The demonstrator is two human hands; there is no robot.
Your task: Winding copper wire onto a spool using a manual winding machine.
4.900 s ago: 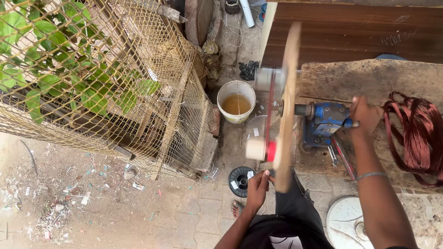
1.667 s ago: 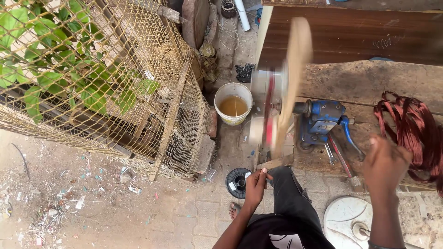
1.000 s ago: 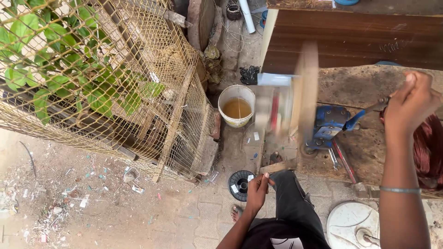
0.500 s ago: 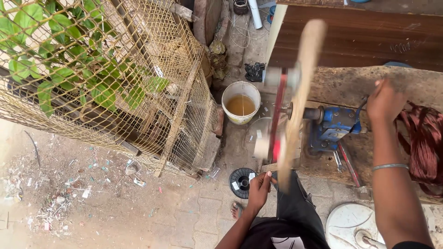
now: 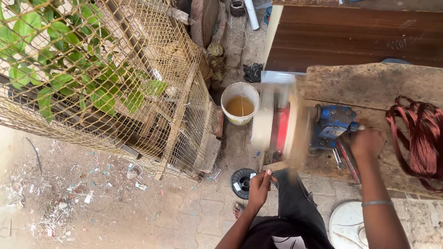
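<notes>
My right hand grips the crank handle of a blue hand-cranked winding machine mounted on a worn wooden bench. On its shaft, a wooden former with a red and white core spins in a blur. My left hand sits just below the spinning former, fingers pinched as if on thin wire that is too fine to make out. A black wire spool lies on the ground beside that hand.
A bundle of reddish copper wire lies on the bench at the right. A white bucket of brownish liquid stands on the pavement. A wire-mesh cage with green leaves fills the left. A white round lid lies by my leg.
My right hand has gone round with the crank, from high at the right to low beside the blue machine. The former keeps spinning. My left hand has stayed under it.
</notes>
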